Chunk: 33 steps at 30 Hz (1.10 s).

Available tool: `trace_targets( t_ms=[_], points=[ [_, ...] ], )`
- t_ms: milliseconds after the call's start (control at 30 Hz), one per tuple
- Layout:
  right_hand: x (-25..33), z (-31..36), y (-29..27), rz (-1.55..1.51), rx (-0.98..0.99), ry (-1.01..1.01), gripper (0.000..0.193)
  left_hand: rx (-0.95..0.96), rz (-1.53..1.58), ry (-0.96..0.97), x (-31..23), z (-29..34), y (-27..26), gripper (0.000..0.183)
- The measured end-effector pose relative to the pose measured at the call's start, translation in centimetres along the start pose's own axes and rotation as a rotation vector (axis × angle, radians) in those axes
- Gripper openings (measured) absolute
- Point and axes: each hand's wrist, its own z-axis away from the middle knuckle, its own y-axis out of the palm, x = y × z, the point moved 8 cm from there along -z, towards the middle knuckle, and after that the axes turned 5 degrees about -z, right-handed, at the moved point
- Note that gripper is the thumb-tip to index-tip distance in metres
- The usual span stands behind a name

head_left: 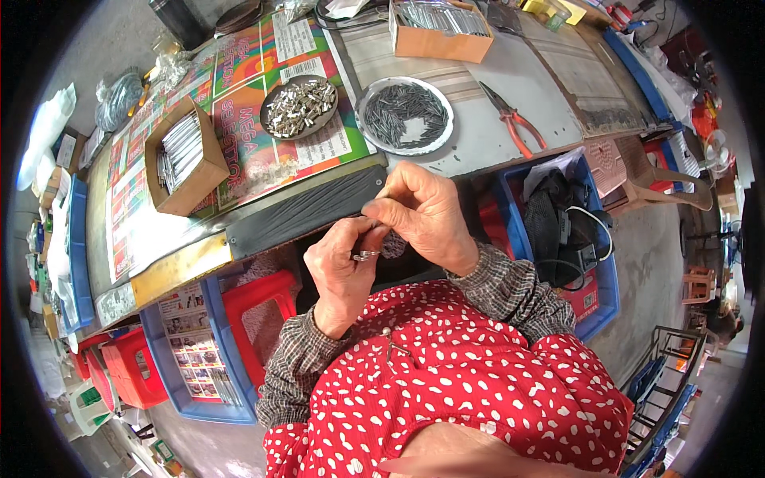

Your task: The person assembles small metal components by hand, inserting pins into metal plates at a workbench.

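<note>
My two hands meet in front of my body, just off the table's front edge. My left hand [343, 267] is closed, and a small shiny silver metal piece [365, 256] shows at its curled fingers; its exact kind is too small to make out. My right hand [426, 215] pinches thumb and forefinger together right at the left fingertips, and whatever lies between them is hidden. Beyond the hands stands a white-rimmed bowl [446, 137] of thin dark pins [398, 107]. Left of it, a dark dish [280, 134] holds many small silvery metal caps [301, 108].
A cardboard box [195, 179] of slim silver rods stands at the left, another box [438, 44] of them at the back. Red-handled pliers [518, 127] lie on the right. Under the table are blue crates [211, 410] and a red stool [243, 319].
</note>
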Motion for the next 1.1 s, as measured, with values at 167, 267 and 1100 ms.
trace_targets(
  t_ms=[167, 267, 1100],
  points=[
    [-0.9, 0.1, 0.1, -0.175, 0.164, 0.207, 0.016, 0.186, 0.219, -0.132, 1.7, 0.4, 1.0, 0.010],
    [-1.1, 0.2, 0.2, -0.194, 0.189, 0.178, 0.020, 0.238, 0.313, -0.197, 2.2, 0.8, 1.6, 0.010],
    [-1.1, 0.1, 0.0, -0.094, 0.040, 0.149, 0.011, 0.127, 0.205, -0.204, 2.6, 0.8, 1.3, 0.010]
  ],
)
